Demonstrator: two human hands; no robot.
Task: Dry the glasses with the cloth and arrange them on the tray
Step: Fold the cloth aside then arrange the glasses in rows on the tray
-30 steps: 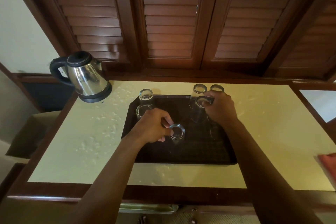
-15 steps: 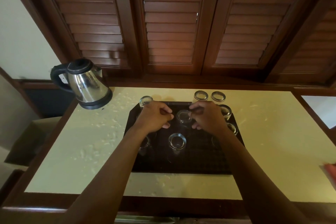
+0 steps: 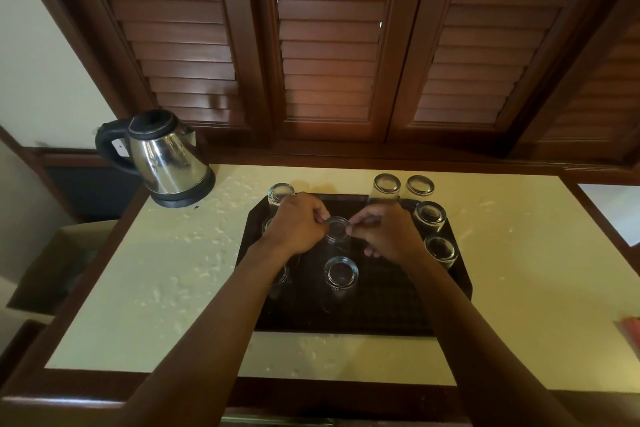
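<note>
While both hands meet at the centre of the frame, the left hand (image 3: 294,224) and right hand (image 3: 384,236) each pinch the rim of one inverted glass (image 3: 336,228) standing on the dark tray (image 3: 446,295). Other glasses sit upside down around it, one just below (image 3: 341,272) and two at the right edge (image 3: 430,215). No cloth is clearly in view, so this looks like the arranging step. Next, I judge, the held glass needs nudging into line with its neighbours on the tray, without knocking them. A kettle (image 3: 162,158) stands on the bench (image 3: 138,288) at upper left.
</note>
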